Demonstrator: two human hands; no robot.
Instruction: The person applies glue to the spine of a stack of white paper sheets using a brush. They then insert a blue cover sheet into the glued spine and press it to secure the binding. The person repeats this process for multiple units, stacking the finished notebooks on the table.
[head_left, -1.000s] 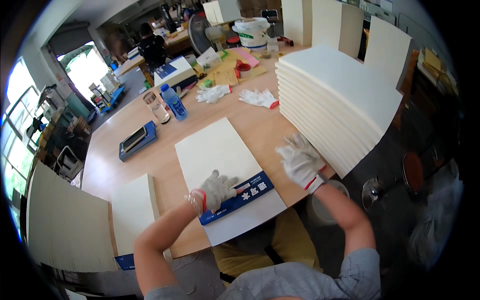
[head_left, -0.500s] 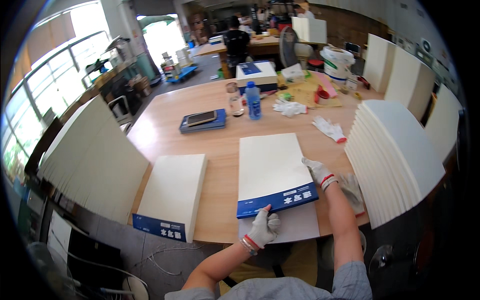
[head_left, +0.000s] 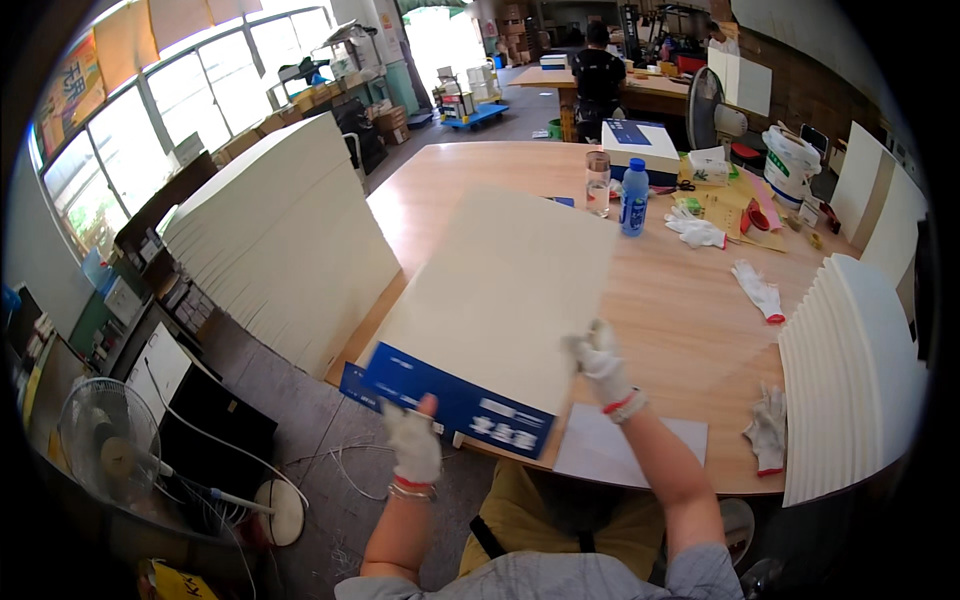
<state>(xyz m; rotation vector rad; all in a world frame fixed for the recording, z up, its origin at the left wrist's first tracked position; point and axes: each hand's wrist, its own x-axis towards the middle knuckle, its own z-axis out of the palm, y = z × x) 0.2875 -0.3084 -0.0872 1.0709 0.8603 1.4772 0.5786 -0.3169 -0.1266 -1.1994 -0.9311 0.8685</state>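
Note:
A large cream-white sketch pad (head_left: 500, 290) with a blue printed binding strip is held at a slant in both my gloved hands. My left hand (head_left: 413, 440) grips its blue strip near the lower left corner, thumb on top. At its right edge, my right hand (head_left: 597, 362) is closed on the side, slightly blurred by motion. Underneath, the blue strip of another pad (head_left: 353, 386) peeks out at the left; the rest of that pad is hidden. A pale sheet or board (head_left: 640, 450) lies on the table by my right forearm.
Tall stacks of white paper blocks stand at left (head_left: 290, 240) and right (head_left: 850, 370). On the wooden table (head_left: 690, 330) are a blue bottle (head_left: 634, 198), a clear tumbler (head_left: 597, 185), a white box (head_left: 640, 145) and several loose gloves (head_left: 757, 290). A person (head_left: 598, 75) is farther back.
Both hands have carried the sketch pad leftward from above the pale sheet to over the other pad, turning it askew. The head view has swung left.

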